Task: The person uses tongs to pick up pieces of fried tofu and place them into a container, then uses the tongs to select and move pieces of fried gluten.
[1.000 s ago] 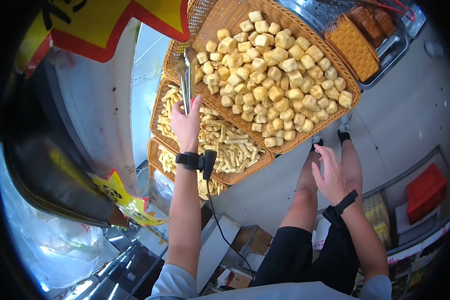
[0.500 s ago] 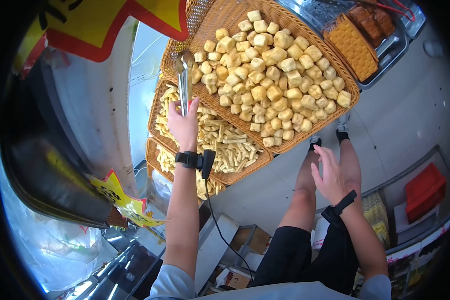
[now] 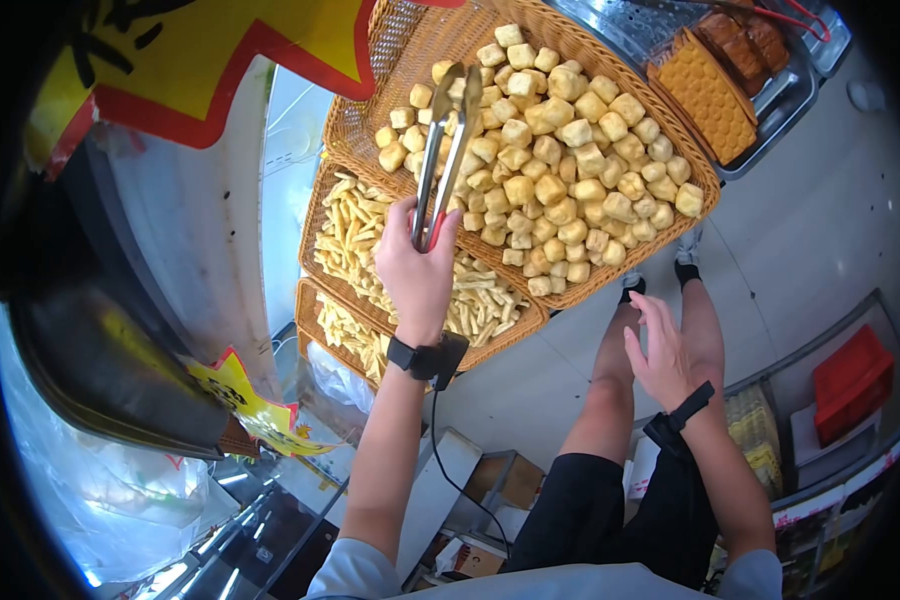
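My left hand (image 3: 417,280) is closed around the handle end of metal tongs (image 3: 430,155), with a bit of red showing at the grip. The tongs' jaws are slightly parted and reach over fried tofu puffs (image 3: 550,187) in a wicker basket (image 3: 410,45). No puff is visibly held between the jaws. Beneath my left hand and wrist, pale stick-shaped pieces (image 3: 355,220) fill a second basket, partly hidden by the hand. Above my legs, my right hand (image 3: 662,355) hangs with loosely bent fingers apart, holding nothing.
A metal tray (image 3: 770,135) with a textured orange slab and brown blocks stands beyond the tofu basket. Yellow-and-red signs (image 3: 240,75) hang at upper left. A red bin (image 3: 850,385) sits at right. A cable (image 3: 450,480) trails from my left wrist.
My left hand has moved right with the tongs, from the basket's left edge to over the tofu puffs. The tongs' jaws now look wider apart. My right hand has stayed put.
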A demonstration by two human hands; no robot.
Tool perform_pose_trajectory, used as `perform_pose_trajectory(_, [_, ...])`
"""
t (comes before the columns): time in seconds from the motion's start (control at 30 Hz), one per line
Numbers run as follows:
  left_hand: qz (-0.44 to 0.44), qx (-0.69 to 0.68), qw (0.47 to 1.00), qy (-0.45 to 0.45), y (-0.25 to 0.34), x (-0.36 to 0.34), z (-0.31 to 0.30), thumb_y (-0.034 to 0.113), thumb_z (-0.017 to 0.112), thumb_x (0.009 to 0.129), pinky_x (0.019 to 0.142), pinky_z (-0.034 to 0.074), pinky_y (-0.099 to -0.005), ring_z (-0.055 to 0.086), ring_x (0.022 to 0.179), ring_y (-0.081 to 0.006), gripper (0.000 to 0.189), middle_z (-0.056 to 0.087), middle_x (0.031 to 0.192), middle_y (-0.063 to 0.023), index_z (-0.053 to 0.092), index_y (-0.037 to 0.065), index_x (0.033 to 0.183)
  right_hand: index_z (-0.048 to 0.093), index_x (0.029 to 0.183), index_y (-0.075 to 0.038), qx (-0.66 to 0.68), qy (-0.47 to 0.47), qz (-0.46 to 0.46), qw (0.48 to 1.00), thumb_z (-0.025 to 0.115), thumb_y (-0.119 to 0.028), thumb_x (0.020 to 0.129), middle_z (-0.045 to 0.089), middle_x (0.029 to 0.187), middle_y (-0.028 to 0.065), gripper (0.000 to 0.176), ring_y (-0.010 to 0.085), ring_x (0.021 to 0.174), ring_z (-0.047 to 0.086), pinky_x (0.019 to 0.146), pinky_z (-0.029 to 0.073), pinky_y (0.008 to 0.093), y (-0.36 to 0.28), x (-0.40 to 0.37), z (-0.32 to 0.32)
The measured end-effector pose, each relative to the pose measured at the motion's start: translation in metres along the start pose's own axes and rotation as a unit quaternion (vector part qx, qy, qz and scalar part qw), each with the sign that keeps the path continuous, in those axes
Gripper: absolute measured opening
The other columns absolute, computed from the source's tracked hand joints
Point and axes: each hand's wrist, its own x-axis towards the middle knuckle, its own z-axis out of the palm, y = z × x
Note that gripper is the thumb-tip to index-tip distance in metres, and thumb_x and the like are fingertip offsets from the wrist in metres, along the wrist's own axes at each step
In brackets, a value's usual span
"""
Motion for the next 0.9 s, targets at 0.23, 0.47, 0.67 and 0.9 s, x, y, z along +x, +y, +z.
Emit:
perform_pose_trajectory(0.23, [0.021, 0.032, 0.999, -0.016, 0.013, 0.006, 0.017, 0.025, 0.084, 0.081, 0.061, 0.048, -0.0305, 0.058, 0.064, -0.0161, 0.045, 0.064, 0.076, -0.0071, 0.060, 0.002, 0.112, 0.049, 0.134, -0.001, 0.001, -0.004, 0.011, 1.000, 0.061, -0.004, 0.088, 0.057, 0.121, 0.0181, 0.048, 0.0338, 0.095, 0.059, 0.085, 0.050, 0.0413, 0.001, -0.002, -0.001])
perform_pose_trajectory(0.47, [-0.055, 0.020, 0.998, -0.001, 0.004, 0.009, 0.009, 0.037, 0.087, 0.078, 0.065, 0.048, -0.0314, 0.058, 0.072, -0.0148, 0.067, 0.062, 0.090, -0.0080, 0.054, -0.002, 0.122, 0.048, 0.135, -0.001, 0.006, -0.007, 0.016, 1.000, 0.060, -0.004, 0.089, 0.057, 0.122, 0.0180, 0.048, 0.0342, 0.098, 0.059, 0.087, 0.050, 0.0413, 0.004, -0.004, -0.003])
perform_pose_trajectory(0.67, [-0.127, 0.037, 0.991, -0.002, -0.030, 0.006, -0.014, 0.039, 0.086, 0.077, 0.072, 0.048, -0.0332, 0.058, 0.080, -0.0197, 0.075, 0.060, 0.098, -0.0122, 0.052, -0.005, 0.127, 0.048, 0.135, -0.001, 0.003, 0.004, 0.009, 1.000, 0.060, -0.004, 0.089, 0.057, 0.124, 0.0175, 0.048, 0.0343, 0.100, 0.059, 0.087, 0.050, 0.0411, 0.007, -0.004, -0.004])
perform_pose_trajectory(0.9, [-0.093, 0.061, 0.994, 0.002, -0.073, -0.008, -0.037, 0.035, 0.082, 0.084, 0.069, 0.050, -0.0277, 0.061, 0.073, -0.0118, 0.061, 0.066, 0.088, -0.0066, 0.055, -0.003, 0.124, 0.048, 0.136, -0.002, 0.001, -0.002, 0.014, 1.000, 0.060, -0.004, 0.089, 0.057, 0.123, 0.0166, 0.048, 0.0334, 0.101, 0.059, 0.088, 0.050, 0.0400, 0.010, -0.004, -0.005])
